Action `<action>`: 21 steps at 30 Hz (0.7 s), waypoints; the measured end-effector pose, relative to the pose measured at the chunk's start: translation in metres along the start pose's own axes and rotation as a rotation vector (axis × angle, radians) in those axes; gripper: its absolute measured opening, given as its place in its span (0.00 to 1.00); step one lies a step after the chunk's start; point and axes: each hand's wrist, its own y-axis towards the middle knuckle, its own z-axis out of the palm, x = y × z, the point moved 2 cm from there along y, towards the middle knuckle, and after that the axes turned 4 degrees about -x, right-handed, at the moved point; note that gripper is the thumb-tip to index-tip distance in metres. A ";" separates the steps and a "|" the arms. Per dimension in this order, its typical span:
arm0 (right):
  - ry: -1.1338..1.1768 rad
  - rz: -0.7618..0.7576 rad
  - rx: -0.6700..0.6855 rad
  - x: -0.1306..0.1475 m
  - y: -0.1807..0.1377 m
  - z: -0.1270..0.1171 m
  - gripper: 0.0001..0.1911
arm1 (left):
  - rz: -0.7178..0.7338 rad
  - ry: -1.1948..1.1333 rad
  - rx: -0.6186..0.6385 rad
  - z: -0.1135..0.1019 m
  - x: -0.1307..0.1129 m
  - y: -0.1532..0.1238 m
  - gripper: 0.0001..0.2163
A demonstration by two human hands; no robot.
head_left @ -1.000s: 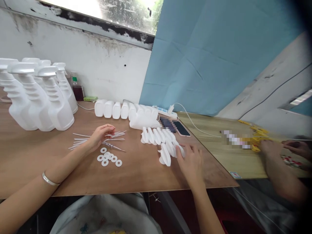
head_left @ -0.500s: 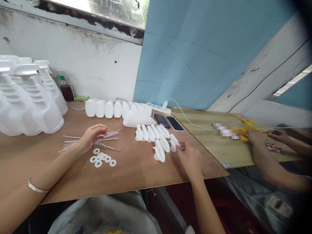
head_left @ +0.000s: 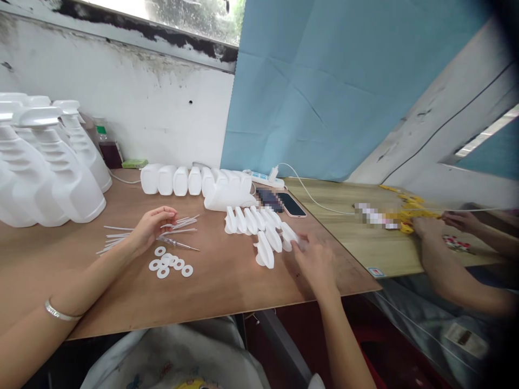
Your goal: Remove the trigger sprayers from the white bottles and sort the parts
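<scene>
In the head view, the white spray head (head_left: 288,236) at your right fingertips lies toward the right side of the brown tabletop (head_left: 227,289), at the right end of a cluster of similar white pieces (head_left: 252,220). Its long axis slants across the board, from the upper left down to the lower right, so that one end faces back toward the wall and the other comes down toward your thumb. It is plain matte white plastic, narrow and smoothly rounded along its back; its lower right end is partly covered by your fingers and slightly blurred. Just to its left, nearer you, a front spray head (head_left: 266,250) stretches more nearly toward the table's front edge, with a rounded, wider part at its lower left. Your right hand (head_left: 317,262) has its thumb and fingertips brought around the near end of the slanted piece; you cannot tell whether they pinch it firmly. Your left hand (head_left: 153,228) rests over thin white strips (head_left: 185,222), its fingers bent and held close side by side; whether they grip a strip cannot be told. A slim metal tool (head_left: 180,244) lies just beside that hand, with flat white rings (head_left: 165,260) nearer you.
</scene>
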 end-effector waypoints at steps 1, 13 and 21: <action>0.005 -0.043 -0.072 0.002 -0.001 -0.001 0.13 | 0.001 0.001 0.000 0.000 0.000 0.000 0.09; 0.127 -0.129 0.070 0.035 -0.009 -0.006 0.12 | 0.009 0.017 -0.004 0.000 -0.001 0.001 0.10; -0.073 -0.118 0.147 0.027 -0.008 -0.017 0.14 | -0.010 0.005 -0.014 -0.002 0.001 0.003 0.11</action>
